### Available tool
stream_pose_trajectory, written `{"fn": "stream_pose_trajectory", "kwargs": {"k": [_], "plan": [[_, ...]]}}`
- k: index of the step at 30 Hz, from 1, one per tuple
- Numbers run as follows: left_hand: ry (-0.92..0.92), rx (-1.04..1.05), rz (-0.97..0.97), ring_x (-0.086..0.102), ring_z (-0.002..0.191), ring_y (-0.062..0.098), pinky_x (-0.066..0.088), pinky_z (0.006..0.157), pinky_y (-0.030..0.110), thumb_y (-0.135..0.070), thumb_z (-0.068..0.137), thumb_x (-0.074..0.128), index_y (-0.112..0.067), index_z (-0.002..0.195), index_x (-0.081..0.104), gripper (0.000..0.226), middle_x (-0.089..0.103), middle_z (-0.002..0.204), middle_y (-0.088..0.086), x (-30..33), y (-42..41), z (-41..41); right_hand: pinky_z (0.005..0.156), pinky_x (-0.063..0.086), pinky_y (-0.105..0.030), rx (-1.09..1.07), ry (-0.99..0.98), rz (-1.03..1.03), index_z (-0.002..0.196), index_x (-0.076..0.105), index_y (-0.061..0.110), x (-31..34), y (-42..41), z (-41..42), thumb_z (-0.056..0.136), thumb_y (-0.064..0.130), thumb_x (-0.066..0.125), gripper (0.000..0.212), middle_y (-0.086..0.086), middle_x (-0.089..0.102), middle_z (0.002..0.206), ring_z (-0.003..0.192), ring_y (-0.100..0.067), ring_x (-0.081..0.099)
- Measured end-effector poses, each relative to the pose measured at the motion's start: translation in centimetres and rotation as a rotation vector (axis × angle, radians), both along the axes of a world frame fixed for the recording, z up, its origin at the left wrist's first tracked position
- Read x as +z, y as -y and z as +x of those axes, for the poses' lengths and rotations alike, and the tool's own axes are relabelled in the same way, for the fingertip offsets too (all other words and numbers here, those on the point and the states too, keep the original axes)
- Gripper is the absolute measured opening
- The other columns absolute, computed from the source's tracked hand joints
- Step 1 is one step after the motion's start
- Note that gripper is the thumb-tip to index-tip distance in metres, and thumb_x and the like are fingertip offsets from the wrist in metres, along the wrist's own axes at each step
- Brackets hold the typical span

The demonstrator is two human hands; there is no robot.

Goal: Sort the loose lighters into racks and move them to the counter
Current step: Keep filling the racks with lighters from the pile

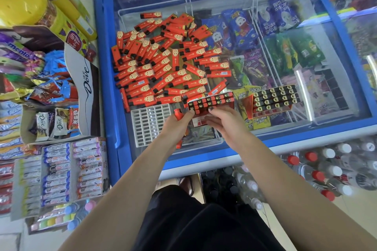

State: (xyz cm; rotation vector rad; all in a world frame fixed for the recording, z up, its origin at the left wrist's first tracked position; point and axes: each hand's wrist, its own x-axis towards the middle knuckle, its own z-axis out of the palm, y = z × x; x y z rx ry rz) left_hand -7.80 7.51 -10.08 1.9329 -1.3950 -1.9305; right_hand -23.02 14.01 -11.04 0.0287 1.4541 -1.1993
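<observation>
i'm looking down on the freezer lid, a big heap of loose lighters spread over its left half. my left hand pinches one red lighter between thumb and fingers, just beside the half-filled rack. my right hand curls under that rack's near edge, gripping it. an empty white rack lies flat to the left, touching the pile's edge. a fuller rack sits well to the right on the glass. candy shelves crowd my left side.
</observation>
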Motion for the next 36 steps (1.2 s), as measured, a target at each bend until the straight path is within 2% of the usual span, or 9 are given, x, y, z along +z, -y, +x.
{"fn": "stream_pose_trajectory", "kwargs": {"k": [3, 9, 14, 17, 21, 24, 30, 33, 36], "plan": [[-0.004, 0.014, 0.007, 0.038, 0.056, 0.014, 0.036, 0.067, 0.030, -0.048, 0.103, 0.059, -0.026, 0.070, 0.051, 0.041, 0.040, 0.057, -0.008, 0.2, -0.1, -0.2, 0.090, 0.061, -0.033, -0.001, -0.051, -0.010, 0.109, 0.061, 0.000, 0.3, -0.1, -0.3, 0.098, 0.000, 0.062, 0.011, -0.017, 0.071, 0.102, 0.097, -0.026, 0.074], [-0.001, 0.018, 0.018, 0.039, 0.055, 0.014, 0.032, 0.058, 0.030, -0.046, 0.103, 0.060, -0.022, 0.066, 0.049, 0.046, 0.036, 0.042, -0.014, 0.3, -0.1, 0.1, 0.095, 0.059, -0.036, 0.128, -0.444, -0.029, 0.103, 0.071, 0.009, -0.6, -1.0, 0.0, 0.096, 0.008, 0.068, 0.008, -0.011, 0.073, 0.106, 0.099, -0.024, 0.075], [-0.003, 0.022, 0.002, 0.038, 0.051, 0.012, 0.032, 0.053, 0.027, -0.048, 0.103, 0.060, -0.021, 0.072, 0.056, 0.041, 0.035, 0.051, -0.009, -0.2, 0.0, 0.0, 0.068, 0.044, -0.003, 0.362, -0.894, -0.058, 0.103, 0.066, 0.021, -0.5, -0.9, 1.3, 0.098, 0.017, 0.067, 0.006, 0.016, 0.066, 0.090, 0.078, 0.001, 0.060], [-0.011, 0.014, -0.005, 0.040, 0.054, 0.012, 0.034, 0.055, 0.026, -0.049, 0.103, 0.058, -0.023, 0.077, 0.059, 0.037, 0.039, 0.047, -0.014, -0.3, 0.1, -0.1, 0.075, 0.047, -0.013, 0.325, -0.829, 0.010, 0.100, 0.063, 0.018, -1.1, -0.4, 2.1, 0.094, 0.021, 0.072, 0.010, 0.008, 0.066, 0.094, 0.085, -0.006, 0.063], [-0.004, 0.036, 0.025, 0.048, 0.071, 0.016, 0.047, 0.077, 0.036, -0.058, 0.105, 0.048, -0.019, 0.085, 0.056, 0.044, 0.050, 0.073, -0.005, -0.3, 0.1, -0.1, 0.089, 0.060, -0.053, 0.095, -0.349, 0.140, 0.099, 0.064, 0.006, -1.7, 0.5, 2.2, 0.083, 0.027, 0.083, 0.033, -0.002, 0.073, 0.078, 0.077, -0.023, 0.073], [-0.033, 0.120, 0.065, 0.056, 0.080, 0.022, 0.054, 0.082, 0.041, -0.066, 0.102, 0.041, -0.010, 0.107, 0.062, 0.060, 0.056, 0.090, 0.008, -0.6, 0.2, -0.2, 0.091, 0.060, -0.054, 0.099, -0.203, 0.122, 0.111, 0.061, -0.007, -1.4, 0.3, 1.8, 0.085, 0.028, 0.080, 0.048, -0.010, 0.074, 0.080, 0.071, -0.024, 0.072], [-0.132, 0.230, 0.142, 0.050, 0.048, 0.016, 0.046, 0.049, 0.027, -0.056, 0.108, 0.040, -0.010, 0.084, 0.060, 0.056, 0.057, 0.062, 0.005, -0.1, 0.0, -0.1, 0.069, 0.055, -0.032, 0.281, -0.413, 0.055, 0.089, 0.056, 0.012, 1.1, -1.2, 2.9, 0.093, 0.027, 0.066, 0.018, -0.012, 0.065, 0.081, 0.071, -0.017, 0.064], [-0.139, 0.169, 0.145, 0.058, 0.062, 0.021, 0.055, 0.059, 0.035, -0.063, 0.104, 0.040, -0.004, 0.096, 0.065, 0.064, 0.065, 0.077, 0.018, 0.1, -0.2, 0.0, 0.072, 0.052, -0.018, 0.496, -0.602, -0.146, 0.104, 0.064, 0.018, 2.0, -2.1, 3.8, 0.092, 0.015, 0.070, 0.014, 0.001, 0.068, 0.096, 0.084, -0.010, 0.064], [-0.137, 0.110, 0.135, 0.064, 0.087, 0.031, 0.058, 0.093, 0.052, -0.076, 0.090, 0.043, 0.003, 0.113, 0.069, 0.086, 0.070, 0.105, 0.033, 0.1, -0.5, -0.1, 0.081, 0.054, -0.025, 0.675, -0.917, -0.273, 0.120, 0.061, 0.021, 1.6, -2.5, 4.0, 0.093, 0.015, 0.070, 0.029, 0.009, 0.064, 0.108, 0.096, -0.010, 0.062]]}}
